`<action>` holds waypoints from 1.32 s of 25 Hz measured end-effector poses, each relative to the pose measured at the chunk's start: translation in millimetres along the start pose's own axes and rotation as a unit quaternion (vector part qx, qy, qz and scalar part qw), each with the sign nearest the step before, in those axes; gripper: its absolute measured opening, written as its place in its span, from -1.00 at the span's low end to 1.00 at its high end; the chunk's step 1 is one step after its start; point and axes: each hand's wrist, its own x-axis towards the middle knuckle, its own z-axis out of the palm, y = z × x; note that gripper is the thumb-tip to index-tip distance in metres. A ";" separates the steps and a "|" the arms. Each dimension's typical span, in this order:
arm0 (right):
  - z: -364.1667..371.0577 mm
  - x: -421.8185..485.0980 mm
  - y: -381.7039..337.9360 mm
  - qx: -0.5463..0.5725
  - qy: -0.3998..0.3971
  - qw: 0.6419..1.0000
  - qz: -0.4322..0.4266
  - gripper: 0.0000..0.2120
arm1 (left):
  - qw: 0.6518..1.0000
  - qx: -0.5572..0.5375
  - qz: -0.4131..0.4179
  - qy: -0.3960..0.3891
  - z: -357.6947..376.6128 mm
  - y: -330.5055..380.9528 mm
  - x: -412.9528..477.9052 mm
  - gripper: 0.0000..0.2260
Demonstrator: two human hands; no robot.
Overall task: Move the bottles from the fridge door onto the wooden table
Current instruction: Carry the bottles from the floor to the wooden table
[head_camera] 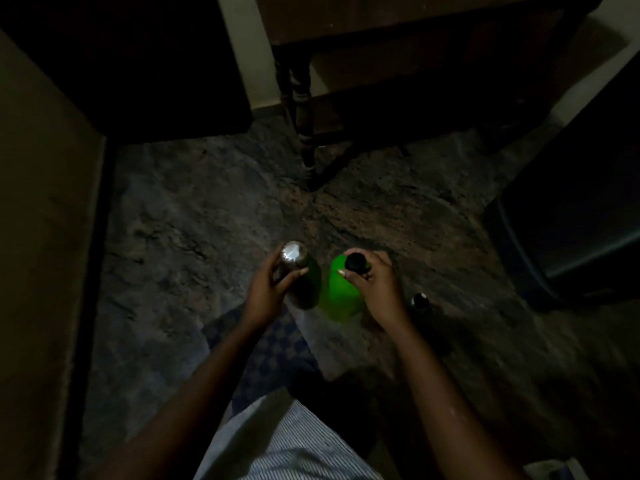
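The single head camera looks steeply down from above at the stone floor [214,244], close over the forearms.

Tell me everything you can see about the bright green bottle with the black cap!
The bright green bottle with the black round cap looks like smooth plastic, wide in the body and narrower at the top. Its cap is on. It is seen from above, roughly upright, with the right hand closing its grip around the cap and neck. It sits just right of the steel bottle with the silver cap held by the left hand. Whether its base touches the dark mottled floor cannot be told.
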 end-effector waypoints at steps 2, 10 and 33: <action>2.7 27.6 -24.2 -0.002 0.011 0.999 -0.038 -0.70 | 1.000 -0.014 0.025 -0.010 -13.4 22.5 27.2 -0.60; 14.5 192.6 -108.9 0.023 0.050 0.995 -0.080 -0.72 | 0.990 -0.039 0.089 -0.098 -44.2 89.1 213.9 -0.62; -218.1 699.8 -239.1 0.002 0.220 0.957 -0.189 -0.73 | 0.955 -0.089 0.263 -0.101 176.1 340.4 714.7 -0.76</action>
